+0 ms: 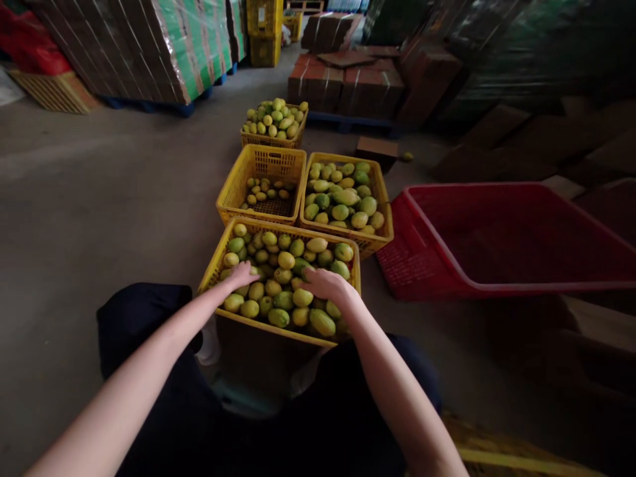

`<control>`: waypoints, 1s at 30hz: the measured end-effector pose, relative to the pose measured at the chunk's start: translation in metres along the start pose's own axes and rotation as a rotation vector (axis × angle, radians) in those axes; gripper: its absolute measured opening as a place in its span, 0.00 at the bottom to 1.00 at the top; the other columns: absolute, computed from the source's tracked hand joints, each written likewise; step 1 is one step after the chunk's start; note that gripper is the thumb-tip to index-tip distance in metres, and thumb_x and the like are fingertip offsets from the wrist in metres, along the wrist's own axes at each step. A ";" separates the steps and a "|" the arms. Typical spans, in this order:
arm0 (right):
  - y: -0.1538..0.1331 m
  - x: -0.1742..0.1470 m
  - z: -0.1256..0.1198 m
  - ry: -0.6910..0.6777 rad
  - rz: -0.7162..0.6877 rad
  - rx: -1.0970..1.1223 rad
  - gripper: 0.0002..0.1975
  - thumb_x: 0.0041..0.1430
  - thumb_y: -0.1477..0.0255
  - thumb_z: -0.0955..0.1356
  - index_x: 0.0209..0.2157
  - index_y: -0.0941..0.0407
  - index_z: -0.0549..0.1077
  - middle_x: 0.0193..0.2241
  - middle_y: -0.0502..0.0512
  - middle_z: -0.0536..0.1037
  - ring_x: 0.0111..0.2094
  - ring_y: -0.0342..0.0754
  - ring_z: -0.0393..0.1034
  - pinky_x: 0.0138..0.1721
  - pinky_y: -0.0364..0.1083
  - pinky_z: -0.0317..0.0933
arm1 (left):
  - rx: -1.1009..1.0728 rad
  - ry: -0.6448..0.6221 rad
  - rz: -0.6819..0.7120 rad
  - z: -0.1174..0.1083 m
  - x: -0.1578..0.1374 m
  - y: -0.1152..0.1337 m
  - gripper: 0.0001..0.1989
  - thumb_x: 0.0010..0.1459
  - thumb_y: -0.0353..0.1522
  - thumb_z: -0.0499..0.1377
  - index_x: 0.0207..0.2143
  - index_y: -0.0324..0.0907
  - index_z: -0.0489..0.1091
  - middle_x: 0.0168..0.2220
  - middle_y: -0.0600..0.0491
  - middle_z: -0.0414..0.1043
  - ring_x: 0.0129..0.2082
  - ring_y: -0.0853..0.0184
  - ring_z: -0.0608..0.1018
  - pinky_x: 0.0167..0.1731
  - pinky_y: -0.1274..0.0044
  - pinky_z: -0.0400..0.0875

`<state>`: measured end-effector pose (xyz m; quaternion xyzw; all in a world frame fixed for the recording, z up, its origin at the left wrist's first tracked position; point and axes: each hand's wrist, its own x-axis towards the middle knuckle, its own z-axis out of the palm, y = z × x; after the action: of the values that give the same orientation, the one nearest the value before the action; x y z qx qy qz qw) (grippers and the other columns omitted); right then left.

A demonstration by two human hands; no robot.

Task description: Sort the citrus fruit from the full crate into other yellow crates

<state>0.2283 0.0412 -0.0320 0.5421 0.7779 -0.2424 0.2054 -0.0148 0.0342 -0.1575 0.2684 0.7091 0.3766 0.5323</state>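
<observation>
The person's left hand (242, 273) and right hand (325, 283) lay flat on the green-yellow fruit (285, 260) in the near yellow crate (218, 255). Each grip was loose, holding nothing. That crate was full. The crate behind it (233, 189) was nearly empty, and the red tub (497, 288) held nothing. Most sorting seemed left.

- Crate (217, 260): yellow plastic lattice, on the floor nearest the person, heaped full.
- Fruit (285, 260): green-yellow, oval, piled loosely in the crate; both hands rest on the top layer.
</observation>
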 end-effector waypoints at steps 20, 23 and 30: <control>-0.047 0.024 0.050 0.075 -0.131 0.076 0.14 0.72 0.69 0.68 0.54 0.59 0.78 0.51 0.63 0.82 0.54 0.54 0.77 0.51 0.44 0.65 | -1.262 -0.074 -0.171 -0.054 -0.080 0.126 0.18 0.66 0.32 0.48 0.51 0.38 0.73 0.29 0.51 0.75 0.29 0.68 0.80 0.29 0.80 0.78; -0.079 0.064 0.067 0.075 -0.128 0.095 0.14 0.70 0.71 0.68 0.55 0.59 0.76 0.54 0.65 0.80 0.55 0.56 0.75 0.52 0.46 0.66 | -1.318 -0.103 -0.210 -0.067 -0.084 0.136 0.17 0.66 0.31 0.49 0.50 0.37 0.73 0.28 0.51 0.76 0.28 0.67 0.81 0.28 0.80 0.78; -0.144 0.157 0.097 0.112 -0.041 0.180 0.18 0.64 0.77 0.72 0.55 0.59 0.74 0.55 0.68 0.77 0.55 0.60 0.73 0.52 0.55 0.70 | -1.381 -0.030 -0.175 -0.101 -0.080 0.138 0.13 0.63 0.30 0.50 0.43 0.36 0.74 0.28 0.50 0.77 0.27 0.66 0.81 0.28 0.79 0.79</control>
<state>0.0469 0.0571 -0.1787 0.5551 0.7741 -0.2849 0.1072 -0.0916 0.0253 0.0146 -0.1843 0.3188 0.6933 0.6194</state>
